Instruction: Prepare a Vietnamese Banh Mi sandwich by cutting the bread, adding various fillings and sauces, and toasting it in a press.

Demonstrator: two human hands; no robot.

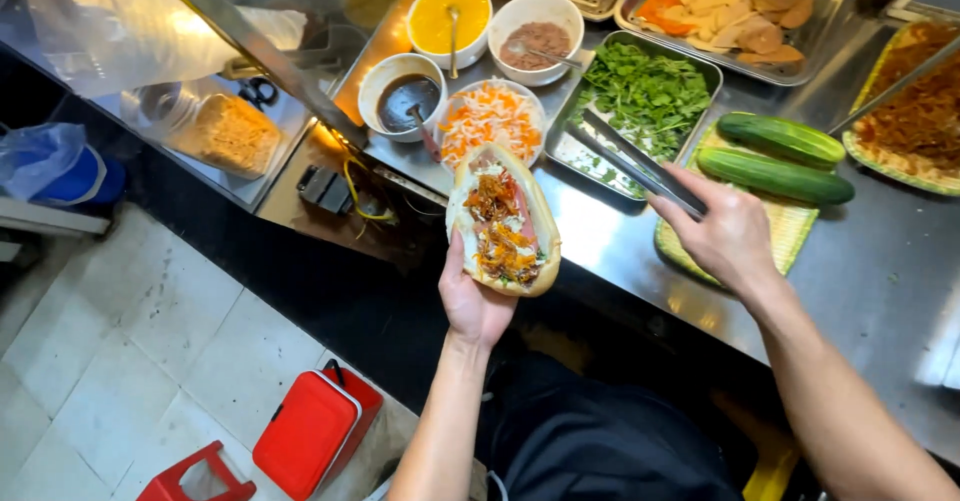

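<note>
Two hands work over the steel bench (600,231). Left hand (470,296) cradles a filled baguette sandwich (503,221); right hand (725,236) grips metal tongs (632,158) reaching into the tray of green herbs (645,91).

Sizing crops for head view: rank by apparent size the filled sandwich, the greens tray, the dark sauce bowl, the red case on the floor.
1. greens tray
2. filled sandwich and red case: look alike, different depths, not ranked
3. dark sauce bowl

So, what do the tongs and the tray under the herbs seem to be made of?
Tongs: probably stainless steel, since the long flat arms are grey and shiny. Herb tray: also looks like polished metal, its bare base mirroring light.
</note>
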